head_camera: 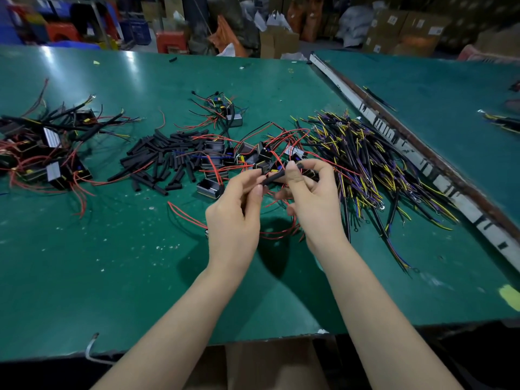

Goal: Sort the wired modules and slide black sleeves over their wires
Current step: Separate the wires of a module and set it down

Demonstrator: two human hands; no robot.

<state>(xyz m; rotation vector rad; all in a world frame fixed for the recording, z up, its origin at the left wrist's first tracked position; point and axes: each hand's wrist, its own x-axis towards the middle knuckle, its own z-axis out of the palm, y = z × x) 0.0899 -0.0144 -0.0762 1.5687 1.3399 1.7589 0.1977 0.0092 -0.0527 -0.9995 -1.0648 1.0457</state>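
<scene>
Both hands meet above the green table (112, 263). My left hand (236, 212) pinches the lower end of a black sleeve (274, 178). My right hand (312, 198) pinches its upper end, with red wires (278, 232) looping below the hands. Behind my hands lies a tangle of small grey modules with red wires (239, 156). A heap of loose black sleeves (163, 161) sits left of it. At the far left lies a group of modules with sleeved wires (45, 147).
A large bundle of black, yellow and purple wires (365, 164) spreads at the right. A few more modules (228, 111) lie farther back. A metal rail (422, 153) divides this table from the adjacent one. Cardboard boxes and crates stand behind.
</scene>
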